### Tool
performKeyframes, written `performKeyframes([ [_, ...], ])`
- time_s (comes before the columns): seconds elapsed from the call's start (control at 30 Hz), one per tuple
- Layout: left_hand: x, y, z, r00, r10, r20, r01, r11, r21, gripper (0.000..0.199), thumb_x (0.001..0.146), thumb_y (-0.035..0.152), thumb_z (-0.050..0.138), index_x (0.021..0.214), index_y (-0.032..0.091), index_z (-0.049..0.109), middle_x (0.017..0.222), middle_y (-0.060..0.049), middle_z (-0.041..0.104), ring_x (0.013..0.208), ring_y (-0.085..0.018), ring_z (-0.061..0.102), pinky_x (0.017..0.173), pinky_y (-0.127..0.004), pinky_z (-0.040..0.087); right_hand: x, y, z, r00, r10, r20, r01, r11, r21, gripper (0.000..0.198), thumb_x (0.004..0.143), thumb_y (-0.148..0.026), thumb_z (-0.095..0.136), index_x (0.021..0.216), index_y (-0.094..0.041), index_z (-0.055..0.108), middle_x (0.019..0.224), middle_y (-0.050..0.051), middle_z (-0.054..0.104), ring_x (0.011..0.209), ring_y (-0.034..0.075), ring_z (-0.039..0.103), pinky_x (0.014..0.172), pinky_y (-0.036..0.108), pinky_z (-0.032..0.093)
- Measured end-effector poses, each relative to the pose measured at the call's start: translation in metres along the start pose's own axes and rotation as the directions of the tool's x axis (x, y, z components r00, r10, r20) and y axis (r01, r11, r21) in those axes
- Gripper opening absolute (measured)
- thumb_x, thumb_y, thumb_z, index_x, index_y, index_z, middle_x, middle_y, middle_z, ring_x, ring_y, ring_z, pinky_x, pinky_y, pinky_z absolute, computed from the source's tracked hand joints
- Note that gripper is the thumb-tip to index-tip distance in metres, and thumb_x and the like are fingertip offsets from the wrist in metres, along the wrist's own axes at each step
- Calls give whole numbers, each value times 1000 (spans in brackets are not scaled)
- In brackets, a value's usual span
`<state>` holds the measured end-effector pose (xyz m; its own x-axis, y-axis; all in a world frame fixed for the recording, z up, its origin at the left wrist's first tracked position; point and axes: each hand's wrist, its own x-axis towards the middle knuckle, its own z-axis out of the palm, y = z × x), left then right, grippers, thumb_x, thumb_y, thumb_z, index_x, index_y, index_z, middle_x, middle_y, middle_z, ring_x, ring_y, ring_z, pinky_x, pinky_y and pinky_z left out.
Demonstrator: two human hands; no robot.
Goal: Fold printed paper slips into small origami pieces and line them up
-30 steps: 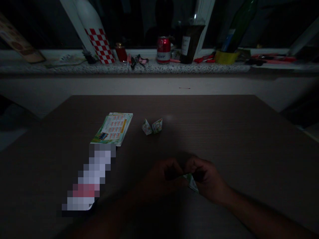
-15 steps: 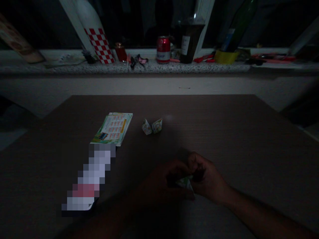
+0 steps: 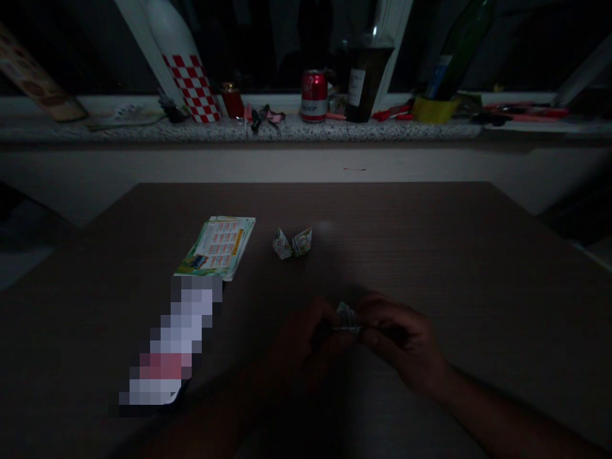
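Note:
A small piece of folded paper is pinched between my two hands above the near part of the table. My left hand grips its left side, and my right hand closes on its right side with thumb and fingers. Dim light hides much of the fingers and the paper's lower part. Farther off stand two small folded paper pieces, side by side with their points up. To their left lies a stack of printed paper sheets with calendar-like grids.
Left of my hands, a long blurred-out object lies below the stack on the brown table. Along the granite windowsill stand a checkered bottle, a red can, a dark bottle and a green bottle.
My hands have turned the folded paper, so a pointed part now shows upward between them. Both hands have shifted their grip; my right fingers have come down lower. The other things stay put.

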<state>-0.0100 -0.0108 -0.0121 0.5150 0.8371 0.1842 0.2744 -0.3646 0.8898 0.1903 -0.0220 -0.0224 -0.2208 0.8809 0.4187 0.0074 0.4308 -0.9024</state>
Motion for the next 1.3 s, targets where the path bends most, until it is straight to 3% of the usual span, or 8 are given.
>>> performKeyframes([
  [0.23, 11, 0, -3, 973, 204, -112, -206, 979, -8, 6, 86, 20, 62, 82, 16, 61, 93, -5, 69, 84, -15, 65, 75, -26, 49, 4, 1, 0, 997, -19, -75, 10, 994, -109, 12, 78, -11, 71, 84, -21, 72, 82, 3, 69, 75, 14, 66, 65, 24, 53],
  [0.33, 14, 3, -4, 953, 252, -170, -253, 967, 16, 3, 82, 15, 67, 81, 17, 66, 92, -4, 71, 83, -13, 68, 74, -24, 50, 6, -1, 1, 994, 0, -110, -15, 991, -133, 9, 77, -12, 72, 80, -20, 73, 80, 4, 71, 72, 14, 67, 64, 24, 54],
  [0.43, 12, 7, -1, 964, 166, -209, -170, 985, -4, 3, 81, 14, 68, 80, 17, 67, 88, -3, 74, 78, -12, 69, 72, -22, 52, 6, -2, 3, 991, 19, -129, -36, 991, -130, 8, 77, -12, 72, 79, -20, 73, 77, 3, 71, 69, 13, 67, 62, 23, 54],
  [0.57, 10, 9, 5, 938, -100, -331, 67, 991, -112, 10, 75, 18, 73, 74, 19, 64, 77, 1, 73, 71, -12, 68, 65, -21, 53, 5, -3, 7, 980, 49, -194, -66, 994, -85, 12, 74, -11, 72, 77, -22, 70, 70, -1, 69, 62, 10, 64, 56, 19, 52],
  [0.73, 9, 9, 8, 912, -220, -345, 163, 969, -187, 11, 73, 19, 73, 81, 20, 66, 77, 1, 72, 72, -13, 68, 66, -21, 54, 2, 1, 9, 969, 171, -178, -178, 984, -28, 21, 68, -12, 77, 84, -23, 70, 70, -3, 71, 60, 10, 65, 56, 17, 53],
  [0.9, 10, 10, 6, 933, -215, -288, 162, 967, -198, 22, 73, 21, 72, 95, 20, 68, 85, -1, 73, 79, -15, 68, 73, -24, 53, 0, 5, 5, 980, 167, -108, -178, 979, -100, 10, 73, -14, 73, 80, -22, 71, 71, 0, 73, 62, 12, 66, 58, 22, 52],
  [1.1, 14, 10, 1, 982, -148, -119, 131, 981, -141, 12, 84, 28, 64, 83, 18, 71, 79, -1, 68, 75, -14, 63, 68, -23, 47, 3, 2, 3, 995, 90, -43, -95, 982, -163, 6, 77, -15, 69, 80, -20, 70, 71, 2, 65, 63, 14, 59, 55, 26, 47],
  [1.3, 12, 10, 2, 967, -218, -132, 190, 961, -200, 15, 85, 28, 62, 82, 15, 69, 72, 0, 67, 67, -12, 60, 60, -21, 44, 4, -2, 7, 968, 207, -143, -220, 972, -79, 6, 77, -21, 69, 72, -18, 70, 58, -1, 63, 50, 11, 55, 46, 21, 44],
])
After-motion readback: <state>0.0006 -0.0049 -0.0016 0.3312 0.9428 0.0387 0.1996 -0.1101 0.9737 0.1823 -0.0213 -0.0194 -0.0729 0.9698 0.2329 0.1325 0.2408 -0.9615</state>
